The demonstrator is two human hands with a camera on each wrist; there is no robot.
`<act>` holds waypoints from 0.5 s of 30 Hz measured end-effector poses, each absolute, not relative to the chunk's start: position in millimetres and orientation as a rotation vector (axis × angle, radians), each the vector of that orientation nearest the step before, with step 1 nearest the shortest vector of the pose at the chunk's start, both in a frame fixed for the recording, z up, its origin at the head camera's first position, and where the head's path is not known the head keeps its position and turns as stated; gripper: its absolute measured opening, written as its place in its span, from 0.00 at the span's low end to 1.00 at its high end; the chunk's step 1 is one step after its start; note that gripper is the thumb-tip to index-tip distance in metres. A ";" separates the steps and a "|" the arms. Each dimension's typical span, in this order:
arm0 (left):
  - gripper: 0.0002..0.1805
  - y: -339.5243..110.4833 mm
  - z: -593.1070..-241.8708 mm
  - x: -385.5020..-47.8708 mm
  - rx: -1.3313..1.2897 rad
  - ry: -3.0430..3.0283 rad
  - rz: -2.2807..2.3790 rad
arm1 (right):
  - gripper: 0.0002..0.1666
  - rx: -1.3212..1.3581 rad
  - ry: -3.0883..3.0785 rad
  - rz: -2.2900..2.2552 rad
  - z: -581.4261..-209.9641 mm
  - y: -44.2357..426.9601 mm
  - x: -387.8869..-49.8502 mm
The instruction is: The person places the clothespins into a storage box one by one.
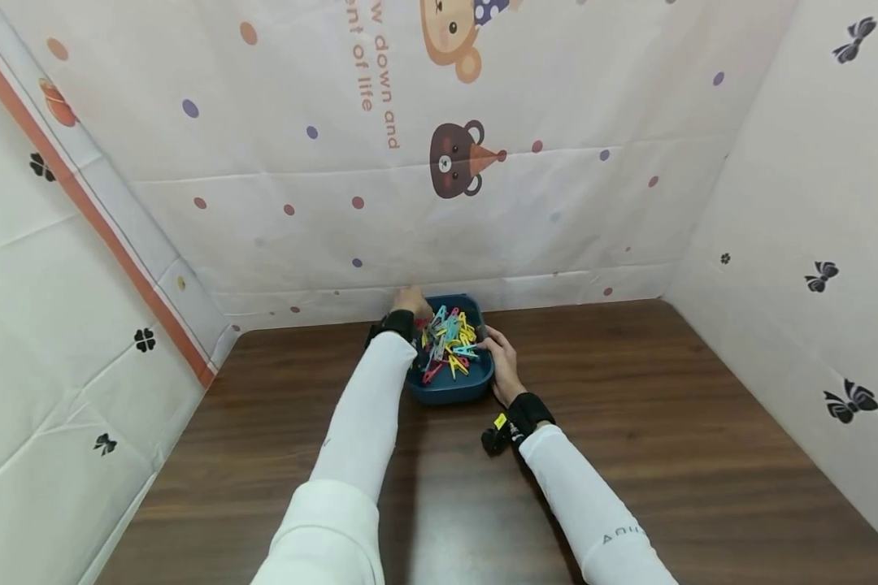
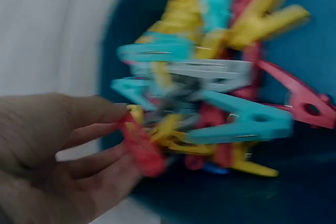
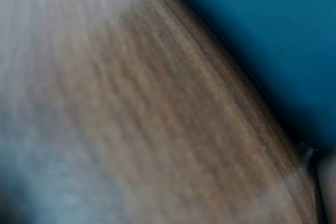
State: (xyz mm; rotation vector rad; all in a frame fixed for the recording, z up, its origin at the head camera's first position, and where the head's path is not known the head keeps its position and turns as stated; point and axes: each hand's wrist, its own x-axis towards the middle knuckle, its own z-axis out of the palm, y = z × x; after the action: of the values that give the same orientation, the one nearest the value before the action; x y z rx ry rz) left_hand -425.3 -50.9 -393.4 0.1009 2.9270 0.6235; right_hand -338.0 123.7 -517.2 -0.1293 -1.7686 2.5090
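Note:
A dark blue plastic basin [image 1: 449, 396] sits at the back of the table, holding a jumble of clothespins [image 1: 449, 337] in yellow, turquoise, red and grey. My left hand [image 1: 413, 302] is at the basin's far left rim. In the left wrist view that hand pinches a red clothespin [image 2: 143, 149] between thumb and fingers, just over the pile. My right hand [image 1: 505, 366] grips the right side of the basin, its fingertips at the rim. The right wrist view mostly shows the basin's outer wall [image 3: 268, 40], with only a sliver of the hand at the lower right edge.
The brown wooden table [image 1: 300, 439] runs up to a white printed cloth [image 1: 322, 236] hanging close behind the basin. More printed cloth [image 1: 768, 325] stands along the right and left sides. A small black camera [image 1: 494, 439] hangs on my right wrist.

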 end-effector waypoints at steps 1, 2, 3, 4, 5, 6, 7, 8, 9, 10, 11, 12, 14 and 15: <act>0.12 -48.4 -401.5 -424.6 0.058 2.943 0.600 | 0.31 -0.134 -1.772 2.511 -517.8 123.2 -337.4; 0.15 -45.9 -407.4 -423.9 0.030 2.959 0.585 | 0.31 -0.134 -1.772 2.518 -518.3 122.9 -337.2; 0.18 -43.6 -411.1 -422.6 0.013 2.978 0.582 | 0.31 -0.135 -1.778 2.515 -518.6 122.7 -336.9; 0.20 -41.7 -413.2 -421.7 0.009 2.987 0.568 | 0.31 -0.136 -1.777 2.516 -518.3 122.4 -336.9; 0.22 -40.2 -414.6 -421.2 0.007 2.990 0.561 | 0.31 -0.136 -1.775 2.515 -517.9 122.2 -336.9; 0.24 -39.2 -414.8 -420.6 0.008 2.989 0.559 | 0.31 -0.136 -1.773 2.512 -517.2 122.2 -337.0; 0.24 -38.7 -414.7 -420.7 0.011 2.987 0.560 | 0.31 -0.136 -1.769 2.512 -516.3 122.3 -337.0; 0.25 -38.5 -414.0 -420.4 0.015 2.985 0.560 | 0.31 -0.137 -1.769 2.509 -515.7 122.6 -337.3; 0.26 -38.7 -413.5 -420.4 0.023 2.982 0.558 | 0.31 -0.140 -1.770 2.505 -515.0 122.6 -337.4; 0.26 -38.9 -413.4 -420.6 0.027 2.982 0.556 | 0.31 -0.144 -1.769 2.502 -514.4 122.7 -337.3; 0.26 -39.0 -412.8 -420.1 0.024 2.980 0.559 | 0.31 -0.151 -1.773 2.495 -514.4 122.9 -337.3; 0.26 -39.2 -412.3 -419.7 0.019 2.979 0.560 | 0.31 -0.153 -1.775 2.493 -514.3 123.0 -337.3; 0.26 -39.6 -412.0 -419.0 0.009 2.976 0.555 | 0.31 -0.160 -1.779 2.492 -514.7 122.7 -337.1; 0.26 -39.9 -411.8 -418.7 0.002 2.973 0.554 | 0.32 -0.163 -1.780 2.492 -514.7 122.5 -336.8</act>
State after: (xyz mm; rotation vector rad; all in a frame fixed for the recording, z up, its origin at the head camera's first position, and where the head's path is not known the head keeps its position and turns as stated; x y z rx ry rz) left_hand -418.7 -39.9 -411.8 0.0025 2.9727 0.5538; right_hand -336.8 122.5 -514.7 -0.1633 -1.7802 2.4921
